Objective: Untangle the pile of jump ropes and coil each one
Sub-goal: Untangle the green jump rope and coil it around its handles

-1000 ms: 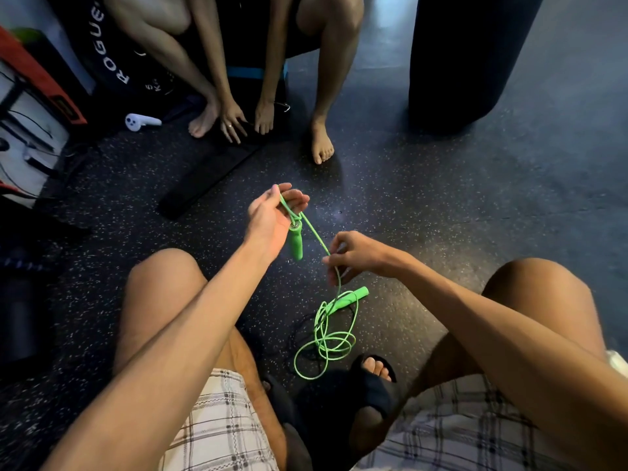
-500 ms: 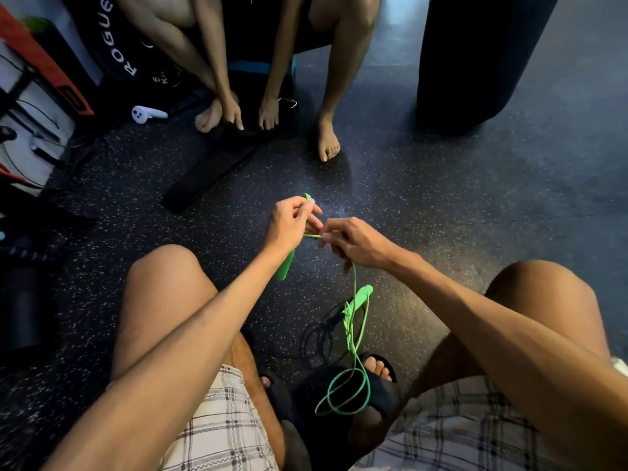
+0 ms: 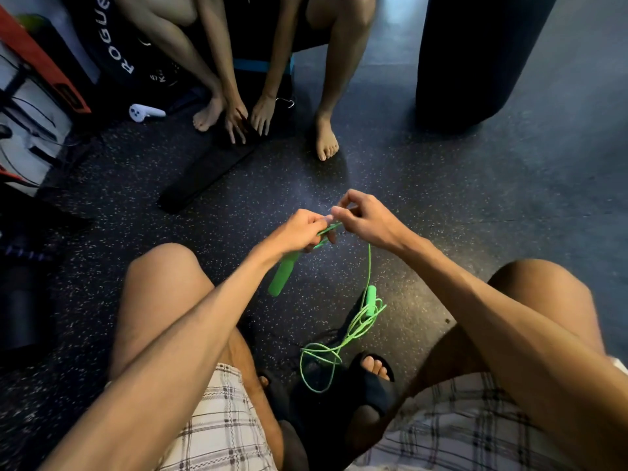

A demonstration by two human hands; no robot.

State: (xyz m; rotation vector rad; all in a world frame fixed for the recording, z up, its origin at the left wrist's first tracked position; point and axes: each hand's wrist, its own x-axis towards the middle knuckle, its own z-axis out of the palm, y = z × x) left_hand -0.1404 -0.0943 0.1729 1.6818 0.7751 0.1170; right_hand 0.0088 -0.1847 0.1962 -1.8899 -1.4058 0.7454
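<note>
**Green jump rope held up between both hands, rest of it down on the gym floor**

So the person is sitting with knees apart, both arms stretched out front. The left hand (image 3: 299, 232) has its fingers (image 3: 314, 222) curled round the top of one green handle (image 3: 282, 277), and the handle sticks out below the hand, tilted down toward the left knee. The right hand (image 3: 368, 223) is right beside it, nearly touching, fingers (image 3: 343, 207) pinched together on the cord (image 3: 369, 266) of the green jump rope (image 3: 356, 326) just where it leaves that handle.

From the pinch the cord drops straight down to the second handle (image 3: 370, 296), which sits in a bunch of strands. Can't tell if that handle is hanging or lying flat. Below it the rope spreads into loose loops (image 3: 319, 365) on the speckled floor (image 3: 441, 198), between the person's feet in black sandals (image 3: 377, 385). There's something dark and stringy under the loops, too murky to call.

Across the way another person (image 3: 326, 79) squats barefoot, both hands down on a black mat (image 3: 204, 175). A white controller (image 3: 144, 112) lies off to the left near a black plate marked ROGUE (image 3: 114, 35), and a black punching bag (image 3: 475, 56) stands top right
</note>
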